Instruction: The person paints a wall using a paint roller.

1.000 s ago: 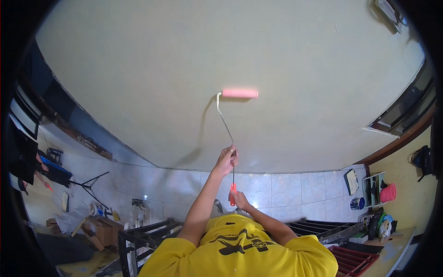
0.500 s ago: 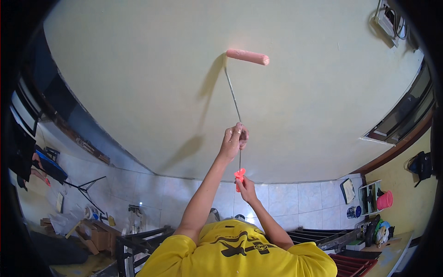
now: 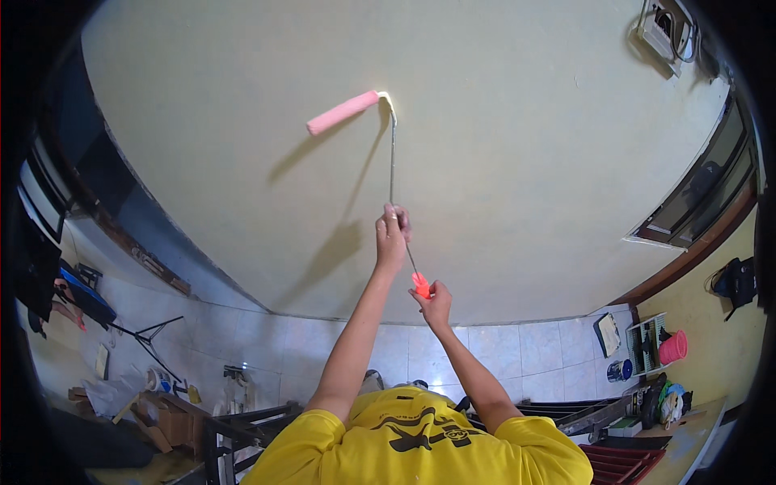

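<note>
In front of the pale wall (image 3: 501, 170) I hold a paint roller (image 3: 343, 112) with a pink sleeve, a long thin metal rod and an orange handle. My left hand (image 3: 391, 230) is closed around the middle of the rod. Lower down, my right hand (image 3: 435, 302) grips the orange handle. From the top of the rod the sleeve points left, its far end tilted downward. Its shadow falls on the wall just below; whether the sleeve touches the surface I cannot tell.
A wall-mounted box with cables (image 3: 664, 36) is at upper right, above a dark-framed window (image 3: 699, 190). Right, on the tiled floor (image 3: 493, 346), stand a pink bucket (image 3: 672, 348) and a blue can (image 3: 620, 370). A black tripod (image 3: 149, 339) and cardboard boxes (image 3: 167, 419) lie left. Black metal bars flank me.
The roller has turned over, so its sleeve points left of the rod instead of right. Both hands have moved up slightly, the left one also a little leftward.
</note>
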Demonstrator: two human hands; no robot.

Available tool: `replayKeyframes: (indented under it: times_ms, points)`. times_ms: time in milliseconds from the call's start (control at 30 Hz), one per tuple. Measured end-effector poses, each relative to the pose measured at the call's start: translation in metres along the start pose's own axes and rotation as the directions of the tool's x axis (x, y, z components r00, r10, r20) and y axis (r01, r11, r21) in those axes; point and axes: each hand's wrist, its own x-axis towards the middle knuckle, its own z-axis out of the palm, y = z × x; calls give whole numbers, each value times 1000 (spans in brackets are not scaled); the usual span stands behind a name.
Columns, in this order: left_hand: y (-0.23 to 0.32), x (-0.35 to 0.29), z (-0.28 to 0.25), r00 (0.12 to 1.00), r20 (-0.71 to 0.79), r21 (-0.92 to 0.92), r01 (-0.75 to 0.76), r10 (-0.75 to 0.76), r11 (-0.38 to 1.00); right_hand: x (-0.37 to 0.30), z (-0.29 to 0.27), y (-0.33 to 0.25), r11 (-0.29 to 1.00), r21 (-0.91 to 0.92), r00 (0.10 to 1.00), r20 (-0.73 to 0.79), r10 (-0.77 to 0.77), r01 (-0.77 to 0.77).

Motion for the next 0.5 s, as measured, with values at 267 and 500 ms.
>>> replayKeyframes:
  times_ms: [267,500]
  points:
    - [9,1,-17,999,19,71,-47,46,996,9,30,-2,998,23,976,205,-69,66]
    - [-1,7,0,994,81,168,-85,72,982,39,42,1,999,38,915,403,-34,21]
